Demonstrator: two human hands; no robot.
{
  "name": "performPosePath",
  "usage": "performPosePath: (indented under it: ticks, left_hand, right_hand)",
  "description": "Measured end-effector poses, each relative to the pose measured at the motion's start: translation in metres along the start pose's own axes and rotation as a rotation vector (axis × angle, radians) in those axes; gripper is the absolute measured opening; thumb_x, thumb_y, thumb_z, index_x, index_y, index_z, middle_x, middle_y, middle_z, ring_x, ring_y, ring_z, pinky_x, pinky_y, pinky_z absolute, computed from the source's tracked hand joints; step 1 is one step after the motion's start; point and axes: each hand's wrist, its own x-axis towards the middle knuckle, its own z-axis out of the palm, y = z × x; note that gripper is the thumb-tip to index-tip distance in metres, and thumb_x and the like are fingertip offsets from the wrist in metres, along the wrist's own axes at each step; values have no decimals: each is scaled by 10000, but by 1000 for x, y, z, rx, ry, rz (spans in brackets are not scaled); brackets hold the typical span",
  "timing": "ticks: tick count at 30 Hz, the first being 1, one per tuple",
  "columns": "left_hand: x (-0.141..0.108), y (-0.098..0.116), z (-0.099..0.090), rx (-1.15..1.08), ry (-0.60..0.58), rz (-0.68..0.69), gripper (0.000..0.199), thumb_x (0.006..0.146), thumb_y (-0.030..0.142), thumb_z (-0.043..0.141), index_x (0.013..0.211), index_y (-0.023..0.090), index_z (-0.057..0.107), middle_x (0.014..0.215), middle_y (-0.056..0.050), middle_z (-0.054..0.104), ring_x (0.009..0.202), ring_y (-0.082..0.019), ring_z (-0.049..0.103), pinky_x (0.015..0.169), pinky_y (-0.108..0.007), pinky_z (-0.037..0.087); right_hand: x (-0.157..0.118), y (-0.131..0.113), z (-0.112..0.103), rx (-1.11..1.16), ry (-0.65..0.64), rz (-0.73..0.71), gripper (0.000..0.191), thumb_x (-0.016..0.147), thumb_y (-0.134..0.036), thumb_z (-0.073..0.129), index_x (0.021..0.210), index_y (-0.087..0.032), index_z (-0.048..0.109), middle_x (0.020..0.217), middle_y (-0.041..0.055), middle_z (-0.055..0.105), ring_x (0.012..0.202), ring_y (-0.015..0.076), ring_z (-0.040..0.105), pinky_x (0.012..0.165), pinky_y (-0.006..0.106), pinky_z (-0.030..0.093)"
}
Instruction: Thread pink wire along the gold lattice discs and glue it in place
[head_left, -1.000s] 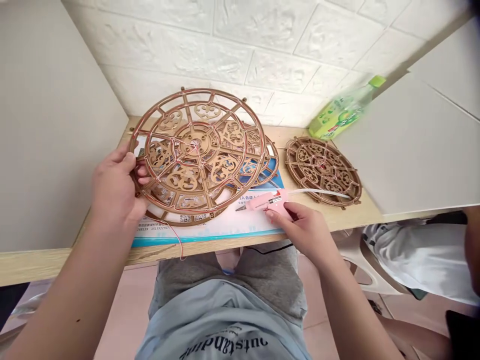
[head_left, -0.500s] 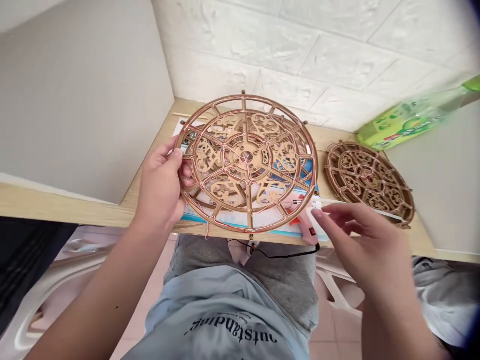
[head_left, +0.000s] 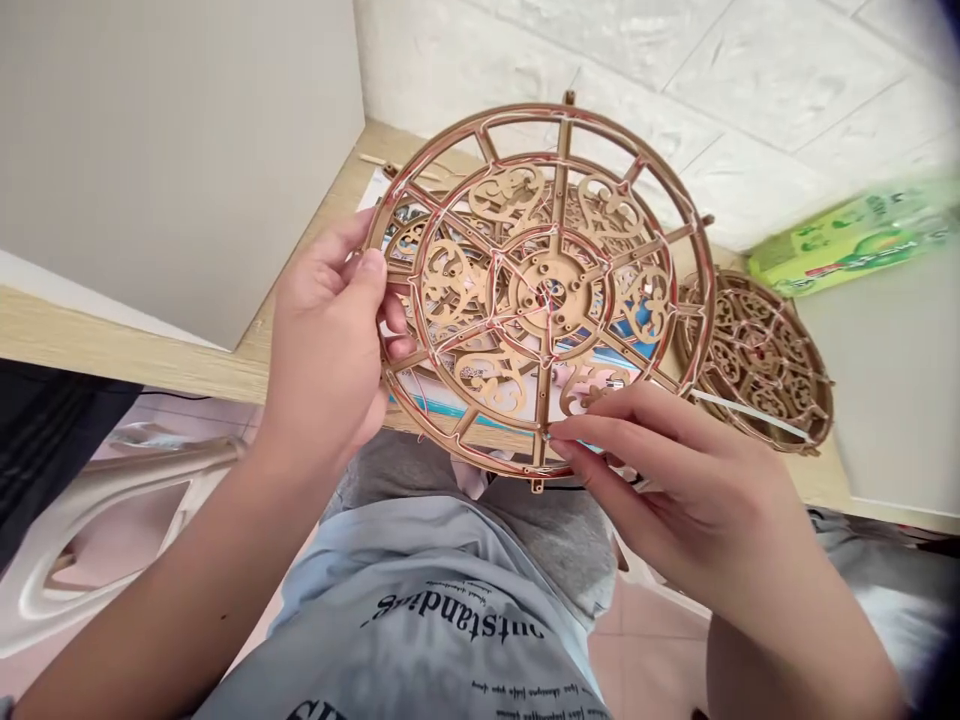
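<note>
The left hand (head_left: 322, 350) grips the side of a round wooden wheel (head_left: 551, 295) wound with thin red thread, and the right hand (head_left: 675, 490) pinches its low rim. The wheel has no long side. It tilts up over the front edge of the worktop (head_left: 150, 355), flat face toward the person, with a smaller wooden wheel (head_left: 765, 360) lying behind it on the right

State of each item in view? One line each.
fretwork wooden wheel: held up, tilted, strung with reddish wire
left hand: gripping the wheel's left rim
right hand: fingertips pinching the wheel's lower rim
second wooden wheel: lying flat
green plastic bottle: lying on its side, blurred
</note>
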Motion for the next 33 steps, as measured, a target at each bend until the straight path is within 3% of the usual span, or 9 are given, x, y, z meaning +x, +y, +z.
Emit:
performPosePath:
  ticks: [9,13,18,27,33]
  left_hand:
    - [-6,4,1,7,-18,-17,335,1076,37,473,1270,168,713,599,39,451,471,-82,356,384,-178,279]
    - [-10,5,-1,14,-73,0,357,1080,52,490,1353,172,687,574,46,453,484,-94,380,414,-185,321]
    - [-13,5,0,-2,-48,68,399,1064,-4,419,1319,160,677,557,62,437,438,-90,377,366,-178,311]
    - [-19,7,-2,-21,-82,113,348,1051,40,471,1277,164,704,620,29,481,493,-108,419,406,-217,334]
    - [-11,1,-6,-50,12,110,347,1027,35,499,1265,158,720,687,11,514,536,-93,422,421,-193,332]
  right_hand:
    - [6,-7,0,58,44,99,132,993,-87,695,1027,-203,641,953,31,658,767,113,602,675,256,492]
    - [6,-11,1,98,65,241,115,979,-150,712,968,-221,621,868,0,651,691,114,594,628,268,475]
    - [9,-16,4,110,53,426,119,945,-227,736,950,-224,616,786,-11,640,604,125,577,569,282,454]
    - [16,-22,15,-26,114,424,186,894,-213,762,886,-214,576,710,-24,608,558,117,548,545,272,404]
    - [9,-25,13,53,158,410,144,994,-208,752,869,-214,680,686,-31,603,580,102,518,563,270,395]
